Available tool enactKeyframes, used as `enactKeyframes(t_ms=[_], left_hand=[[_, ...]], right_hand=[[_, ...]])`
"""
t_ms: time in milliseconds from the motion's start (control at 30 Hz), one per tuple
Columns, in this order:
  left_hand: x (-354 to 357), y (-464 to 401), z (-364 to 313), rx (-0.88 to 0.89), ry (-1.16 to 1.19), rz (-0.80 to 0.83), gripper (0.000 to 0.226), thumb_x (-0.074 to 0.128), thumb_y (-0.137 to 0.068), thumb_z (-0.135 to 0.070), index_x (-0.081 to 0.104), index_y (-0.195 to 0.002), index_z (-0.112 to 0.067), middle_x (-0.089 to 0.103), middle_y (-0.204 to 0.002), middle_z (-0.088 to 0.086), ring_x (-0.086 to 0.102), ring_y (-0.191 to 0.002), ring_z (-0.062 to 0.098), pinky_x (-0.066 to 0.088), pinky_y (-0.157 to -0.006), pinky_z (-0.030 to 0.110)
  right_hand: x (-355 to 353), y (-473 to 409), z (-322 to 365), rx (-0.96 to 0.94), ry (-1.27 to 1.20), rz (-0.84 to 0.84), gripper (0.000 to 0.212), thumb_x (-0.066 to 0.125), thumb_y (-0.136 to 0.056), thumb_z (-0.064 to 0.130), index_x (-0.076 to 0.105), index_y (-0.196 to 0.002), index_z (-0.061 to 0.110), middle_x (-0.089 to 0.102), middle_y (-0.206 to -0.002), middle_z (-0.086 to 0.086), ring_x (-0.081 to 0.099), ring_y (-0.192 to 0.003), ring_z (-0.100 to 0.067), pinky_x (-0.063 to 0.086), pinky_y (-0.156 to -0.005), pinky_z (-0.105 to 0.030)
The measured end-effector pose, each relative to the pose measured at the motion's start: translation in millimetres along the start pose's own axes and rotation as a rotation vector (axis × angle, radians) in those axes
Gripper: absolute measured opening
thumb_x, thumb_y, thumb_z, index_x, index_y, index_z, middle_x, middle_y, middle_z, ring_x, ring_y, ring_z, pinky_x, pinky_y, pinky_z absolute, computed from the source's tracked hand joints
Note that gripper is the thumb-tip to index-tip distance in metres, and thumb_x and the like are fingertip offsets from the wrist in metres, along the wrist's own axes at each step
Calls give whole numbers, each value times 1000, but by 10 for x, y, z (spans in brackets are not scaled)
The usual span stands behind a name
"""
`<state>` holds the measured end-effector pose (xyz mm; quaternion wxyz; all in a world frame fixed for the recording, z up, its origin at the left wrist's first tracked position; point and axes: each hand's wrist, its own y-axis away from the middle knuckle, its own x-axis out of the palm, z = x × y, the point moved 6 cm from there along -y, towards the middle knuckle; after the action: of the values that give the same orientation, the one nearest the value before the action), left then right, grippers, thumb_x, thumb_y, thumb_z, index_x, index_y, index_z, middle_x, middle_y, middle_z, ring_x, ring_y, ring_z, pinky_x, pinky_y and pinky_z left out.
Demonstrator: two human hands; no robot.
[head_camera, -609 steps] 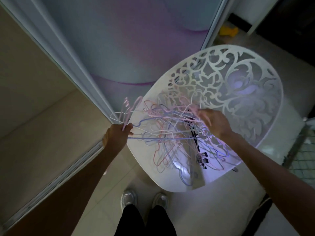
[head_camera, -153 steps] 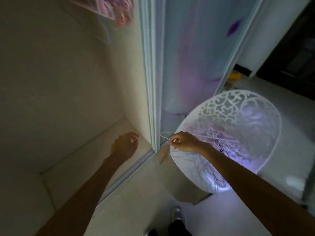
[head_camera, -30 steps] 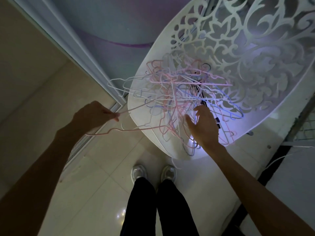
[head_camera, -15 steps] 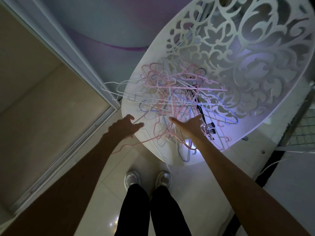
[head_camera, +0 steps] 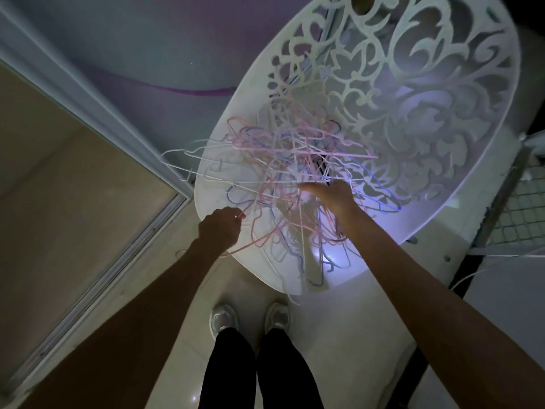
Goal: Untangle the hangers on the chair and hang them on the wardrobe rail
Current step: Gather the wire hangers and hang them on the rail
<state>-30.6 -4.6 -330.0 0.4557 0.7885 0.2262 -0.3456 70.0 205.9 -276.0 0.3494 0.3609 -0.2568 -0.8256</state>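
Head view: left hand grips pink hanger; right hand, fingers extended, presses hanger tangle on chair.

Dim room around me, pale glossy floor tiles under my feet. At ten o'clock a grey sliding door frame runs diagonally, beige wardrobe interior beyond its floor track. At twelve, a pale door panel with a purple curve. Wire mesh at three
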Motion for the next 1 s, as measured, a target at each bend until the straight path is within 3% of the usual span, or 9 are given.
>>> enactKeyframes(t_ms=[67, 167, 267, 400, 467, 567, 833, 933, 1000], left_hand=[[34, -14, 64, -27, 9, 65, 31, 41, -98, -23, 57, -124, -22, 56, -131, 7, 56, -115, 28, 44, -99, 37], [33, -67, 100, -37, 68, 164, 27, 44, -97, -19, 60, -118, -20, 53, -134, 8, 55, -118, 29, 41, -103, 39], [3, -131, 135, -39, 167, 181, 28, 46, -95, -16, 63, -117, -17, 59, -128, 12, 60, -111, 33, 46, -98, 45], [-45, -189, 152, -73, 179, 200, 29, 48, -93, -13, 64, -117, -16, 59, -129, 11, 59, -113, 32, 46, -100, 43], [-78, -209, 149, -63, 149, 197, 28, 50, -92, -14, 66, -114, -19, 59, -128, 8, 60, -110, 30, 47, -98, 41], [-135, -219, 119, -54, 115, 206, 28, 51, -91, -15, 67, -113, -21, 60, -128, 9, 62, -107, 31, 47, -97, 40], [-104, -293, 8, -6, 91, 266, 30, 57, -87, -15, 64, -116, -19, 56, -133, 8, 56, -118, 27, 39, -105, 38], [-309, -327, -156, 105, 14, 17, 29, 47, -97, -22, 60, -119, -10, 59, -127, 11, 57, -116, 30, 43, -101, 39], [-605, -319, -383, 155, 304, -240, 40, 32, -102, -34, 57, -114, -5, 67, -106, 20, 65, -96, 35, 52, -86, 47]], right_hand=[[200, 7, 197, 5, -41, 72, 36, 79, -70, 33, 53, -77, 9, 37, -54, 0, 37, -46, -10, 32, -50, -22], [364, 31, 480, -49, -84, 96, 33, 73, -75, 24, 48, -59, 10, 36, -51, -1, 34, -43, -12, 26, -42, -22], [261, 96, 527, -58, -76, 142, 24, 71, -78, 23, 51, -73, 10, 31, -52, 1, 30, -41, -10, 23, -34, -15], [-242, 128, 359, -48, 253, 124, 44, 74, -76, 25, 38, -54, 12, 26, -30, 7, 28, -32, -9, 25, -41, -19], [-487, 121, 343, -69, 311, 113, 49, 74, -75, 25, 31, -54, 15, 25, -41, 1, 24, -39, -14, 20, -39, -18], [-684, 112, 366, -80, 314, 126, 50, 75, -74, 27, 28, -59, 18, 18, -53, -4, 17, -42, -15, 11, -35, -14], [-569, 94, 548, -113, 200, 86, 55, 75, -75, 28, 26, -52, 15, 13, -30, 7, 13, -27, -10, 18, -41, -19], [-366, 71, 613, -113, 145, 62, 53, 74, -76, 30, 29, -52, 15, 16, -23, 9, 20, -23, -7, 23, -40, -20], [-199, 61, 580, -132, 128, 52, 52, 77, -73, 34, 31, -55, 16, 27, -27, 10, 28, -32, -7, 24, -44, -23]])
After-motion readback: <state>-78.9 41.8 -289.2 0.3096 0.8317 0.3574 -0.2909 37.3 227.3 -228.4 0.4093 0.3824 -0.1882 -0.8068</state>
